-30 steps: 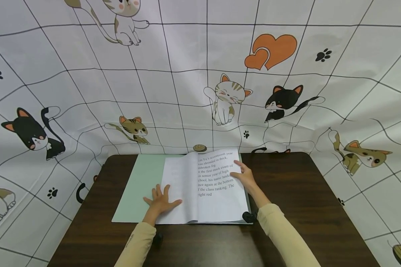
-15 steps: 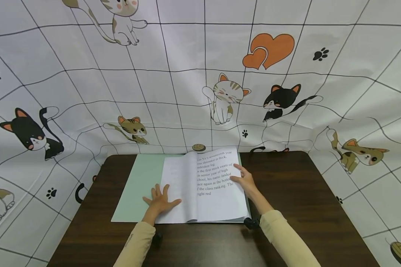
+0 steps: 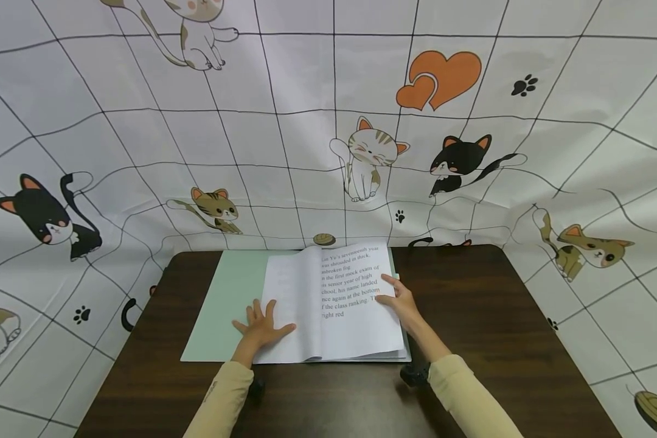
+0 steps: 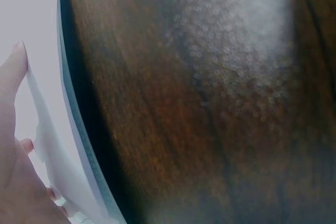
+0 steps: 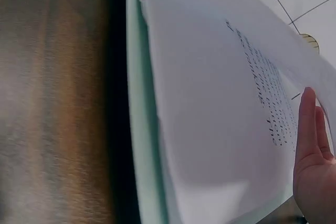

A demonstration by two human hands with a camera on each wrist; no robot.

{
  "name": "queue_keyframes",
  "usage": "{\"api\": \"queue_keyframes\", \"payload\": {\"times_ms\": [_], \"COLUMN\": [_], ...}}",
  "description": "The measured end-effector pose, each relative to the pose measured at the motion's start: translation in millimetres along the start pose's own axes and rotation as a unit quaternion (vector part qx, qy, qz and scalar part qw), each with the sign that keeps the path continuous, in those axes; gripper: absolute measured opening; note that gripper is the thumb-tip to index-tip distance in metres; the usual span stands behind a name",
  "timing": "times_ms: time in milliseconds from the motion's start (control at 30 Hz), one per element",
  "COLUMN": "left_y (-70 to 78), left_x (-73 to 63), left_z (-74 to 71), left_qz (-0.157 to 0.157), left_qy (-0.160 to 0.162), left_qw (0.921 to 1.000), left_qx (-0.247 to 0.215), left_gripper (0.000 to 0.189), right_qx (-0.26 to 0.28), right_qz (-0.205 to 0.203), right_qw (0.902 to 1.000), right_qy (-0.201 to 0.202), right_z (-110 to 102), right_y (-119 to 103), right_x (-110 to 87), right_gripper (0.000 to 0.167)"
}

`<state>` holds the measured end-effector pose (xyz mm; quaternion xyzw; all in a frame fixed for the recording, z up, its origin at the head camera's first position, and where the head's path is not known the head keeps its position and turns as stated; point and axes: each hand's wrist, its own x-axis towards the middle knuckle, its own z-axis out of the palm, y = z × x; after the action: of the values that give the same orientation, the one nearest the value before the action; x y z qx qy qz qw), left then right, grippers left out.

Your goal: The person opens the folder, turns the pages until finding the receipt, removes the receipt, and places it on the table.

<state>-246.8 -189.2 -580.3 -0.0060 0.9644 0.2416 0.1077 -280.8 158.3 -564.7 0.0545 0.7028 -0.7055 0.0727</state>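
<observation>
A booklet of white printed pages (image 3: 353, 337) lies spread in a pale green cover (image 3: 219, 316) on the dark wooden table. My left hand (image 3: 260, 331) rests on the lower left page with its fingers spread. In the left wrist view, part of that hand (image 4: 21, 171) shows at the left edge against white paper. At the booklet's right edge, my right hand (image 3: 404, 307) touches the text page, thumb and index finger extended. The right wrist view shows the right hand (image 5: 312, 177) beside the page, its visible fingers straight. Its other fingers are mostly hidden.
The brown table (image 3: 471, 328) extends on both sides and in front of the booklet. A white grid-patterned sheet (image 3: 285, 140) with cartoon cats hangs behind and at the sides. A dark device (image 3: 414, 374) sits at the right wrist.
My right hand has slid slightly down the right page edge. The left hand stays in place on its page. The head view has shifted a little.
</observation>
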Motion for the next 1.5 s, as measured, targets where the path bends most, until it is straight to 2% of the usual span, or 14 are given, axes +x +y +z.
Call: {"api": "queue_keyframes", "payload": {"times_ms": [267,700,1100,1267,1500], "left_y": [2.1,3.3,0.7,5.4,12.0], "left_x": [0.8,2.3,0.6,0.9,-0.7], "left_z": [-4.3,-3.9,-4.1,-8.5,-9.3], "left_qz": [-0.004,-0.004,-0.007,-0.009,-0.024], "left_qy": [-0.007,-0.013,-0.011,-0.009,-0.004], "left_qw": [1.0000,0.9999,0.9999,0.9996,0.9992], "left_qx": [-0.001,-0.002,0.010,0.026,0.033], "left_gripper": [0.094,0.093,0.094,0.093,0.092], "right_qx": [0.010,0.006,0.028,0.040,0.039], "right_qz": [-0.004,0.013,0.013,0.013,0.002], "right_qw": [0.9999,0.9997,0.9995,0.9991,0.9990], "right_qy": [0.008,0.019,-0.002,-0.013,-0.023], "right_z": [1.5,0.5,-1.5,-3.2,-1.9], "right_y": [4.9,6.8,8.4,7.4,-5.0], "right_x": [-9.5,-22.9,-34.7,-37.0,-39.9], "right_gripper": [0.065,0.065,0.066,0.066,0.067]}}
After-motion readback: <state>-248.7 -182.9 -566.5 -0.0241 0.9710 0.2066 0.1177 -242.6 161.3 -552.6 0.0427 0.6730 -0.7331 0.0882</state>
